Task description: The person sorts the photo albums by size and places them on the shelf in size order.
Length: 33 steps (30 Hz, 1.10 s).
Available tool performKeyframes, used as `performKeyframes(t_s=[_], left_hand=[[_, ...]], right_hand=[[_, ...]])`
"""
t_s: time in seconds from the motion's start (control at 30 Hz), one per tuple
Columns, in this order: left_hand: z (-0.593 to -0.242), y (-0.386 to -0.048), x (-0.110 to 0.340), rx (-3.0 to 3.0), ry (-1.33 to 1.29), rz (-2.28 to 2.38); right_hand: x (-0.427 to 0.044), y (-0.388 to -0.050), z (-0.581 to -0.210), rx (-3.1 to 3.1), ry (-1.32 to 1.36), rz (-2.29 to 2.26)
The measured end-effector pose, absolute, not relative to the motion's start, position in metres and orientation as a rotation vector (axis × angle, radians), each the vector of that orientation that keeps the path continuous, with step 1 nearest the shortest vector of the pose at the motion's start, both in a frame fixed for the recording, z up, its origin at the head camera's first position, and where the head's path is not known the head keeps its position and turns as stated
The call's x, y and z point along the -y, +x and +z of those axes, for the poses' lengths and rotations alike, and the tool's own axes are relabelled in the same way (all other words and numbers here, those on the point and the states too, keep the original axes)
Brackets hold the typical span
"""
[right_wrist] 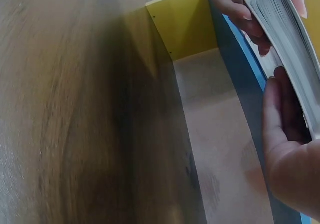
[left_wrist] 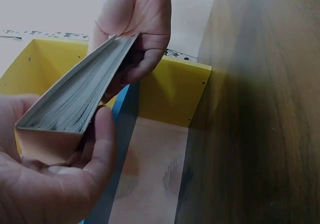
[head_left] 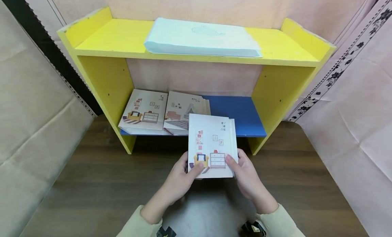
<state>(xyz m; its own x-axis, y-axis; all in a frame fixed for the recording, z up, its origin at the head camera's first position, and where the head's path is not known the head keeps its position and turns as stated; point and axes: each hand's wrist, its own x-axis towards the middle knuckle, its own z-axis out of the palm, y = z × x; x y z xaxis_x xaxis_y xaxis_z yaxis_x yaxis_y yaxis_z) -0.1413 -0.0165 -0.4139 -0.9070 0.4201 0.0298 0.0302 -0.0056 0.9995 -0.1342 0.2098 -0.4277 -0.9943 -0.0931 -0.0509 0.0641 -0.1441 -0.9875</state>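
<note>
A thick white book [head_left: 211, 138] with furniture drawings on its cover is held up in front of the shelf. My left hand [head_left: 180, 179] grips its lower left side, thumb on the cover and fingers underneath. On the opposite side my right hand [head_left: 248, 179] holds it the same way, thumb on the cover. In the left wrist view the page edges of the book [left_wrist: 80, 94] show between its two covers. Behind it, a matching white book [head_left: 144, 109] and another white book [head_left: 183, 107] with a pinkish sofa drawing lie side by side on the blue lower shelf board [head_left: 232, 111].
The yellow shelf unit [head_left: 196, 58] stands on a brown wooden table [head_left: 101, 186]. A light blue flat pack [head_left: 202, 38] with a whale outline lies on its top board. Pale cloth [head_left: 346, 121] hangs on both sides and behind.
</note>
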Motion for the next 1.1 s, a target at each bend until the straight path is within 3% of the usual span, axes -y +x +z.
performKeyframes(t_s=[0.77,1.1], left_hand=[[-0.405,-0.151,-0.011,-1.516,0.42,2.089],[-0.403,-0.16,-0.015,-1.364,0.344,2.186]], right_hand=[[-0.247,-0.136,-0.416,-1.998,0.117,-2.323],[-0.264,-0.137,-0.413,-1.716,-0.358,-2.293]])
